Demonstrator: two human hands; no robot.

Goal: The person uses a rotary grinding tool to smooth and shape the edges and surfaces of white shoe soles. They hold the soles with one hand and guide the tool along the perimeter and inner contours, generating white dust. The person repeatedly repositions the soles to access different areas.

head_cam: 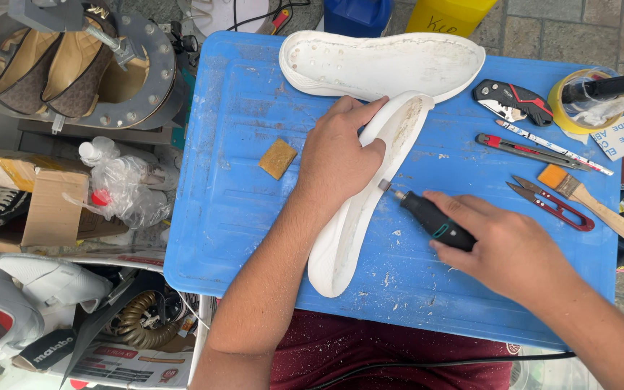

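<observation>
blue lid (232, 217) as work surface, lying flat, filling most of the view, dusted with white crumbs near the middle. paved ground beyond its far edge; clutter of shoes and boxes off the left edge.

2 white soles on it. far sole (380, 65) flat, inner side up, across the top edge. near sole (355, 209) tilted on its side, running from just under the far sole down toward the near edge, toe end close to that edge.

left hand (337, 155) wrapped around the near sole at its upper half, fingers closed over the rim, thumb on the outer wall, holding it up on edge.

right hand (510, 249) closed around a black rotary tool (431, 220), fingers curled over the body, tip pointing left and touching or just beside the sole's side wall; cannot tell which. black cord trailing below the near edge.

open blue surface left of the sole, only a tan block (278, 158) there, well apart from the hands. right side crowded: knife (512, 102), tape roll (579, 101), pen (554, 147), red-handled tool (525, 150), snips (550, 204), brush (590, 202), all near the right edge, apart from the right hand.
</observation>
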